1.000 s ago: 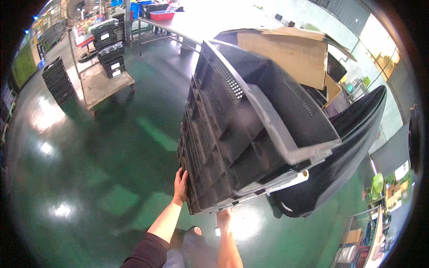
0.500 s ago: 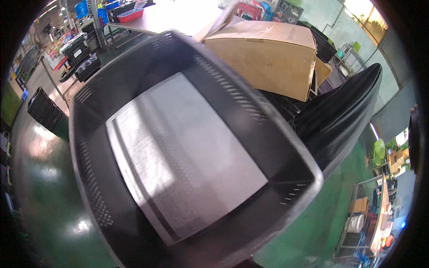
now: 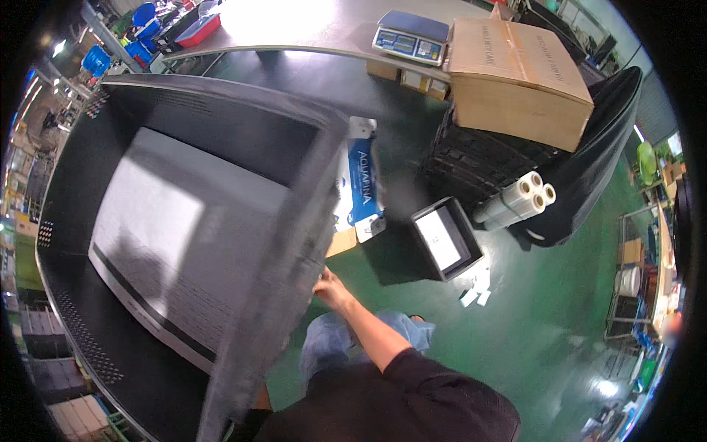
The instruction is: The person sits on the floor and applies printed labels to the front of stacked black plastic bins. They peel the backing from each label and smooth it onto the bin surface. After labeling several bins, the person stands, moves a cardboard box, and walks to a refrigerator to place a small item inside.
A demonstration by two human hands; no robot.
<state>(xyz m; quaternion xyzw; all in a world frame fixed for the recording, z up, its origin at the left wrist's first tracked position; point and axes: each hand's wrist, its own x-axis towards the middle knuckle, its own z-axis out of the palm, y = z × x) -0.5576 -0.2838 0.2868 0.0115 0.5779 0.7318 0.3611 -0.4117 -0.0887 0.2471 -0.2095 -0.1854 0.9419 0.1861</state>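
A large black plastic crate (image 3: pixel 294 214), tilted with its opening toward me, fills the left half of the view. Inside it, flat against the bottom, lies a big white sheet (image 3: pixel 221 210) with faint printed lines and a dark stripe along one edge. My right hand (image 3: pixel 333 290) is closed at the crate's outer right side, its fingertips partly hidden there. Of my left arm only a sliver shows below the crate; the crate covers the left hand.
A small black bin (image 3: pixel 465 247) with white paper inside stands on the green floor, near white scraps (image 3: pixel 477 289). Around it are blue-and-white cardboard (image 3: pixel 363 180), plastic film rolls (image 3: pixel 515 200) and stacked crates under a cardboard box (image 3: pixel 519 110). A scale (image 3: pixel 411 37) sits on the far table.
The crate has swung to the left and turned, uncovering the floor, small bin and film rolls. My right hand and arm have come into view.
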